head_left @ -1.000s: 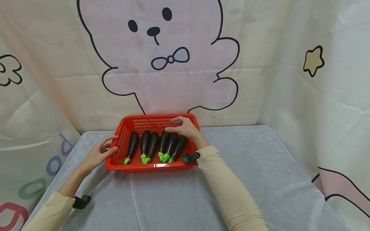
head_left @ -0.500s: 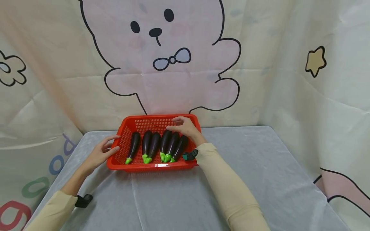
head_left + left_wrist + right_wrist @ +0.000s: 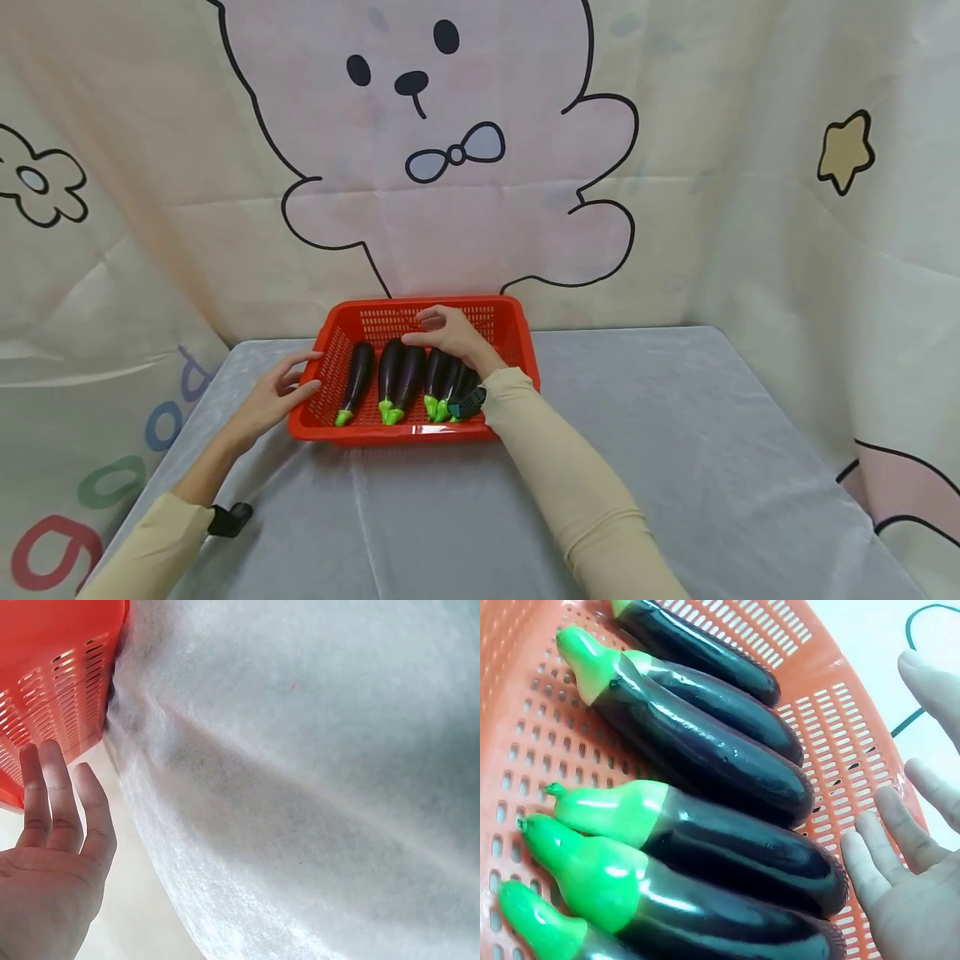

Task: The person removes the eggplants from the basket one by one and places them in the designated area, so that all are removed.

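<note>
Several eggplants lie in a red plastic basket point(image 3: 431, 433), dark purple with bright green stem ends. In the head view one eggplant point(image 3: 356, 382) lies at the left, a pair point(image 3: 408, 382) in the middle, and three point(image 3: 436, 379) at the right, partly covered by my right wrist. My right hand point(image 3: 453, 335) hovers by the far ends of the middle pair, fingers spread and holding nothing. The right wrist view shows that hand point(image 3: 915, 881) beside the rounded tips, apart from them. My left hand point(image 3: 268, 402) is at the basket's left end, fingers extended; contact is unclear.
The basket stands on a table with a grey cloth point(image 3: 637, 433), close to its back edge. Behind hangs a pale curtain point(image 3: 465, 225) with a cartoon bear. Each wrist wears a dark band; the left wrist band point(image 3: 230, 520) is near the cloth.
My right hand has moved left, from above the right three eggplants to the middle pair. My left hand keeps its place by the basket. The head view has shifted slightly.
</note>
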`<state>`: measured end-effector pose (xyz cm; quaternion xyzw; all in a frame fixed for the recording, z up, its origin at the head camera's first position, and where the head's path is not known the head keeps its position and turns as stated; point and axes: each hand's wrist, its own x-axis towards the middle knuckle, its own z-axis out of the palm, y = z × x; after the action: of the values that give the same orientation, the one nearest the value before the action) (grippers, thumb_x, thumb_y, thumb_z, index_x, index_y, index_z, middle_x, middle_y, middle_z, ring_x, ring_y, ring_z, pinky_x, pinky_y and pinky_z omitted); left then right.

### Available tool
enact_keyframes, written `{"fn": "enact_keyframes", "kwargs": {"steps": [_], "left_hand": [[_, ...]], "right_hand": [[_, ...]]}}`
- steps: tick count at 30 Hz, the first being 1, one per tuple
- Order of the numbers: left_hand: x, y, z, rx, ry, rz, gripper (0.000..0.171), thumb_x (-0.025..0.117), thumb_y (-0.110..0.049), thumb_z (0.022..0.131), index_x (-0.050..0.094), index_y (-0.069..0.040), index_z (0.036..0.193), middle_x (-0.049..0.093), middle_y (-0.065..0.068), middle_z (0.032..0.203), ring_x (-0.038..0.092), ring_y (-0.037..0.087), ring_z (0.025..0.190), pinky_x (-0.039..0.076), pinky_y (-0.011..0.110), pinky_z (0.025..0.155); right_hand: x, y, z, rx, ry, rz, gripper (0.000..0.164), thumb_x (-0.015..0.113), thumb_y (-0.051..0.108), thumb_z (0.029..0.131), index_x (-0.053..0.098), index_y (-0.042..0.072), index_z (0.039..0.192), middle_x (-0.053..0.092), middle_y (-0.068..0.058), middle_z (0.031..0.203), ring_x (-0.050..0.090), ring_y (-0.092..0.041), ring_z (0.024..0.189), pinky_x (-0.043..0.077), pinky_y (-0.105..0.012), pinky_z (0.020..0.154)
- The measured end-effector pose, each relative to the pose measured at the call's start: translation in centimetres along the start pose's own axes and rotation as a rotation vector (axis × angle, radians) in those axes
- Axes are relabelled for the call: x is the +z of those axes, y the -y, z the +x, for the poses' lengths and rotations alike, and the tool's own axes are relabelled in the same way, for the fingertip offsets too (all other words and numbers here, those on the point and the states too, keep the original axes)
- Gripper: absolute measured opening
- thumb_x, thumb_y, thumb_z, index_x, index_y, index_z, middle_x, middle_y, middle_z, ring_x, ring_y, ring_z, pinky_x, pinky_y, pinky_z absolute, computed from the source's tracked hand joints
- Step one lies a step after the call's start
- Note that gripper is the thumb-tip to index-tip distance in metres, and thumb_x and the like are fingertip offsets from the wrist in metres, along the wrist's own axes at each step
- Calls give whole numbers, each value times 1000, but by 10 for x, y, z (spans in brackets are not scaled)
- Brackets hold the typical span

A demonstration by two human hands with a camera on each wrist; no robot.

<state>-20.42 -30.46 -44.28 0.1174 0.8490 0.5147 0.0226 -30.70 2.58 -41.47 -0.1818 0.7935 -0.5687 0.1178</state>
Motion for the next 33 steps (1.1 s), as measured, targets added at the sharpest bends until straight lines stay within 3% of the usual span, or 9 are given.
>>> {"fn": "enact_keyframes", "kwargs": {"steps": [10, 15, 33], "left_hand": [[-5, -2, -1, -14, -9, 11, 55, 62, -22, 103, 40, -13, 153, 54, 28, 136, 61, 43, 110, 57, 34, 78], [-6, 0, -2, 1, -3, 9, 55, 63, -21, 102, 40, -12, 152, 54, 27, 135, 61, 43, 110, 58, 34, 77], [0, 4, 4, 31, 6, -21, 53, 64, -16, 101, 43, -11, 150, 57, 29, 129, 64, 40, 105, 58, 34, 76]], "right_hand": [[-18, -6, -2, 33, -73, -13, 67, 83, 35, 85, 57, 5, 139, 59, -14, 136, 54, -28, 119, 49, -46, 98], [-17, -7, 1, 50, -77, -29, 67, 84, 37, 84, 58, 6, 138, 59, -13, 134, 55, -28, 119, 50, -45, 97], [44, -1, 32, -40, 49, 24, 60, 83, 26, 87, 59, 2, 136, 60, -12, 133, 56, -24, 118, 49, -41, 98]]}}
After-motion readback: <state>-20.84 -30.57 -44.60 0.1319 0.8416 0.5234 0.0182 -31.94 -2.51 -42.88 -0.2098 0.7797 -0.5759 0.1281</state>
